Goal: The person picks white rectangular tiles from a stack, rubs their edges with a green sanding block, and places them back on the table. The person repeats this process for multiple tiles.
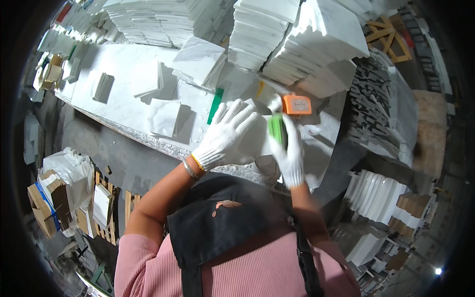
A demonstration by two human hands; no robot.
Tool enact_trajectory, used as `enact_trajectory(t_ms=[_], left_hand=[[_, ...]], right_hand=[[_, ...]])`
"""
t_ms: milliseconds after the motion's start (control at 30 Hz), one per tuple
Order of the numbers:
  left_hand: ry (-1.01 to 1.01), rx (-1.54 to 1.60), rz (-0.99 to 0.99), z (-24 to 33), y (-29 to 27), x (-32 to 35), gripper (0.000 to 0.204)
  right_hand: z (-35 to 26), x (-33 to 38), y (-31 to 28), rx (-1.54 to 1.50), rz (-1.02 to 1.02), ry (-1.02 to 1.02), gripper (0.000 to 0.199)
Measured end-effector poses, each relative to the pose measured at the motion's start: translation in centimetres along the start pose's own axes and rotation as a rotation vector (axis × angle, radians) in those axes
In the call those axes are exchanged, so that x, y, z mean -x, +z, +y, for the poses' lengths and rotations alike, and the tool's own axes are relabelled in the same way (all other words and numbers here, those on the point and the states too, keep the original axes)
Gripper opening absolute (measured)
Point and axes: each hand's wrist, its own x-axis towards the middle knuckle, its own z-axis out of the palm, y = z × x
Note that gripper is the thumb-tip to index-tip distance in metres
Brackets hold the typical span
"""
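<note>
My left hand (pixel 222 132), in a white knit glove, lies with its fingers stretched out over a white marble tile (pixel 256 141). In my right hand (pixel 290 154), gloved the same way, is a green hand sanding block (pixel 277 129), set against the tile's right side. The fingers on the block's far side are partly hidden. Just beyond that block sits an orange block with a pale label (pixel 298 105). Beside it is a pale, blurred object (pixel 273 102), too unclear to name. A flat green strip (pixel 215 106) lies left of my left fingertips.
The white worktable (pixel 118 116) has a rough front edge. A loose tile (pixel 164 117) and small tile stacks (pixel 199 60) stand to the left. Tall marble stacks (pixel 316 44) rise behind. Wrapped slabs (pixel 376 195) stand at the right, a bagged stack (pixel 69 173) at lower left.
</note>
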Motion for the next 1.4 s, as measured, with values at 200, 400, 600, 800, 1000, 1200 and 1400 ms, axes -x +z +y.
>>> enact_trajectory(t_ms=[200, 400, 600, 800, 1000, 1200, 1400], left_hand=[[0.032, -0.032, -0.024, 0.1, -0.1, -0.1, 0.105], [0.031, -0.037, -0.008, -0.1, -0.1, 0.0, 0.102], [0.107, -0.068, -0.067, 0.3, -1.8, -0.6, 0.096], [0.363, -0.133, -0.174, -1.6, -3.3, -2.2, 0.093], [0.33, -0.243, -0.269, -1.3, -4.9, -2.8, 0.091], [-0.114, 0.034, 0.1, -1.1, -2.3, 2.1, 0.084], [-0.083, -0.156, 0.018, 0.7, 0.8, 2.6, 0.11]], right_hand=[[-1.4, 1.5, -0.9, 0.039, 0.016, 0.049, 0.062], [0.8, -7.6, 1.9, -0.039, 0.096, -0.098, 0.062], [0.8, -3.6, -2.8, -0.992, -0.007, 0.491, 0.055], [2.1, -2.6, -1.0, -1.137, -0.114, 0.605, 0.053], [0.7, 0.5, -1.8, -1.22, -0.072, 0.612, 0.053], [1.5, 5.1, -1.0, -1.501, 0.051, 0.777, 0.055], [2.1, 4.3, -2.4, -1.287, 0.013, 0.741, 0.056]])
